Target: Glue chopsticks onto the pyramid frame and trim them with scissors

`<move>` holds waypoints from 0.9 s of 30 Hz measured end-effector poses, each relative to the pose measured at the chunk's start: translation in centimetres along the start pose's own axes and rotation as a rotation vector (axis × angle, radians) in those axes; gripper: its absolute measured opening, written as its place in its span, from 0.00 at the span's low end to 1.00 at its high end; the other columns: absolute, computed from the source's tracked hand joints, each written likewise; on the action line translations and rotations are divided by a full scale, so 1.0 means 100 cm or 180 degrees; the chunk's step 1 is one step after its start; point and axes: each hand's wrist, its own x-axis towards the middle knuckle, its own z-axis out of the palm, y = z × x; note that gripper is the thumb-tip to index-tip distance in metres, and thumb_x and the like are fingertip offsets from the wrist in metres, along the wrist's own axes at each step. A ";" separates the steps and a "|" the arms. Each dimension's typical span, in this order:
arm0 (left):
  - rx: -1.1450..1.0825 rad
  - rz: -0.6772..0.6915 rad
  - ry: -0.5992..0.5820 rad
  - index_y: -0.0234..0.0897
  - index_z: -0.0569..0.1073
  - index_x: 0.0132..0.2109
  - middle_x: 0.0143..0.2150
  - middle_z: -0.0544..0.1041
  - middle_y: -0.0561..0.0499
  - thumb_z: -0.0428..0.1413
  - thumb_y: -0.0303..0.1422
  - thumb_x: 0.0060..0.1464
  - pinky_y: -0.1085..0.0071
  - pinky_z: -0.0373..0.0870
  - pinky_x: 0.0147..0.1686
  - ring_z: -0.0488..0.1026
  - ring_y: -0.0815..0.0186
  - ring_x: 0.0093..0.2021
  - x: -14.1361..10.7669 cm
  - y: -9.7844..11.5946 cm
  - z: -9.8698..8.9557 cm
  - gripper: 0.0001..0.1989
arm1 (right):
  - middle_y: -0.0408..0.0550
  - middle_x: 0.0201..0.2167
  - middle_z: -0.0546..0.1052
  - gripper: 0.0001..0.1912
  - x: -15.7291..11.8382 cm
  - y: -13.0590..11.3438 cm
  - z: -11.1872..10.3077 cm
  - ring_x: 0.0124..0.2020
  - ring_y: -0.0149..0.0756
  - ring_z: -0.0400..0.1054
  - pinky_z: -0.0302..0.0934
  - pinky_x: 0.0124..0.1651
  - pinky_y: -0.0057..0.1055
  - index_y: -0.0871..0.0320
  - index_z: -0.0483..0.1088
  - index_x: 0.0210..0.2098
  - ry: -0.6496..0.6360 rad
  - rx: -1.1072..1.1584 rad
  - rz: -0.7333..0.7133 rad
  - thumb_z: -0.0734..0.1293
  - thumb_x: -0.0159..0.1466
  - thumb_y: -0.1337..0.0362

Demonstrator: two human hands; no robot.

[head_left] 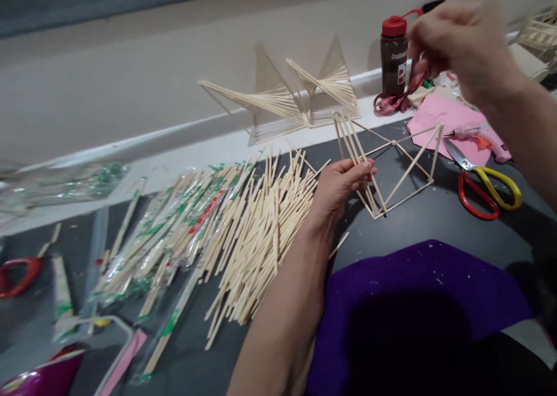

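Note:
At the right of the work surface, my left hand (342, 181) is closed on a frame of thin wooden sticks (411, 172). Its thumb and fingers pinch several near-parallel sticks on the frame's left side. My right hand (461, 45) is raised above and to the right, apart from the frame. Motion blurs its curled fingers, and whatever they may hold cannot be made out. Beside my left forearm lies a big pile of loose wooden sticks (261, 239). A pink glue gun (491, 140) rests on pink sheet material (435, 114) below my right hand.
Scissors with red and yellow handles (500, 190) lie right of the frame. Two stick structures (278, 103) stand against the wall. A dark bottle with a red cap (394, 59) stands at the back. Wrapped chopsticks (161, 233) spread left; purple material (418, 268) lies in front.

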 end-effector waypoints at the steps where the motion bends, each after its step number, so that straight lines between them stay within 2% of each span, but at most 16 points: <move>1: 0.0033 -0.0004 -0.0038 0.35 0.81 0.31 0.31 0.80 0.44 0.69 0.36 0.41 0.71 0.66 0.29 0.74 0.66 0.30 0.000 -0.001 0.000 0.11 | 0.39 0.28 0.80 0.11 -0.012 -0.006 -0.010 0.26 0.21 0.70 0.52 0.28 0.28 0.60 0.79 0.32 0.0166 -0.0050 -0.0206 0.65 0.64 0.64; 2: 0.0065 -0.0009 -0.0065 0.35 0.81 0.31 0.31 0.80 0.45 0.69 0.34 0.41 0.71 0.66 0.29 0.74 0.66 0.30 0.001 -0.001 0.000 0.09 | 0.39 0.29 0.81 0.13 -0.027 -0.013 -0.018 0.25 0.21 0.69 0.52 0.29 0.32 0.58 0.80 0.31 0.0446 -0.0077 -0.0444 0.65 0.64 0.61; 4: 0.0120 -0.0014 -0.0125 0.34 0.81 0.31 0.31 0.80 0.45 0.68 0.31 0.41 0.71 0.65 0.29 0.74 0.66 0.30 0.002 -0.002 0.001 0.08 | 0.39 0.35 0.83 0.13 -0.064 -0.027 -0.027 0.26 0.24 0.70 0.53 0.29 0.36 0.52 0.81 0.34 0.0666 -0.0183 -0.0540 0.66 0.63 0.53; 6: 0.0173 -0.0015 -0.0212 0.33 0.81 0.31 0.30 0.79 0.44 0.67 0.29 0.40 0.72 0.63 0.27 0.73 0.67 0.29 0.002 -0.003 0.002 0.07 | 0.42 0.37 0.82 0.12 -0.102 -0.038 -0.027 0.27 0.29 0.72 0.59 0.28 0.33 0.45 0.82 0.33 0.0495 -0.0331 -0.0557 0.67 0.65 0.53; 8: 0.0220 -0.0008 -0.0286 0.32 0.80 0.30 0.30 0.79 0.44 0.66 0.28 0.41 0.72 0.61 0.26 0.73 0.67 0.28 0.002 -0.003 0.004 0.06 | 0.44 0.26 0.80 0.10 -0.135 -0.041 -0.017 0.24 0.31 0.70 0.61 0.27 0.33 0.44 0.81 0.30 -0.0112 -0.0499 -0.0561 0.69 0.65 0.58; 11: 0.0259 0.0020 -0.0357 0.32 0.80 0.29 0.29 0.79 0.44 0.65 0.28 0.41 0.72 0.61 0.26 0.72 0.67 0.28 0.003 -0.003 0.005 0.04 | 0.44 0.23 0.78 0.09 -0.162 -0.027 0.006 0.23 0.31 0.70 0.62 0.28 0.31 0.49 0.80 0.29 -0.1206 -0.0836 0.0033 0.69 0.64 0.61; 13: 0.0233 0.0044 -0.0380 0.32 0.79 0.28 0.29 0.79 0.44 0.65 0.27 0.41 0.72 0.62 0.26 0.73 0.67 0.28 0.004 -0.004 0.006 0.04 | 0.44 0.25 0.78 0.08 -0.166 -0.009 0.022 0.22 0.30 0.70 0.61 0.27 0.30 0.53 0.78 0.29 -0.1676 -0.0953 0.0514 0.68 0.63 0.62; 16: 0.0203 0.0068 -0.0362 0.33 0.79 0.27 0.28 0.78 0.45 0.65 0.26 0.41 0.73 0.64 0.26 0.73 0.67 0.28 0.004 -0.004 0.007 0.03 | 0.43 0.24 0.76 0.07 -0.161 0.016 0.039 0.19 0.30 0.69 0.61 0.28 0.31 0.56 0.76 0.28 -0.1671 -0.1227 0.0895 0.68 0.61 0.65; 19: 0.0241 0.0064 -0.0364 0.32 0.78 0.27 0.28 0.79 0.45 0.65 0.25 0.41 0.74 0.64 0.25 0.72 0.68 0.27 0.003 -0.004 0.007 0.03 | 0.43 0.21 0.74 0.07 -0.157 0.029 0.049 0.19 0.30 0.69 0.61 0.29 0.31 0.58 0.76 0.28 -0.1617 -0.1331 0.0987 0.67 0.61 0.66; 23: 0.0253 0.0089 -0.0494 0.31 0.78 0.29 0.30 0.79 0.45 0.64 0.25 0.43 0.74 0.65 0.26 0.73 0.69 0.28 0.003 -0.004 0.005 0.03 | 0.43 0.20 0.75 0.08 -0.155 0.032 0.057 0.19 0.30 0.70 0.60 0.28 0.30 0.60 0.78 0.30 -0.1693 -0.1369 0.1018 0.67 0.61 0.64; 27: 0.0412 0.0002 -0.0601 0.31 0.77 0.32 0.31 0.79 0.48 0.63 0.26 0.46 0.75 0.65 0.29 0.73 0.71 0.29 0.004 -0.003 0.002 0.04 | 0.42 0.19 0.74 0.08 -0.154 0.037 0.065 0.19 0.29 0.69 0.58 0.27 0.28 0.62 0.79 0.31 -0.1617 -0.1407 0.1044 0.67 0.61 0.66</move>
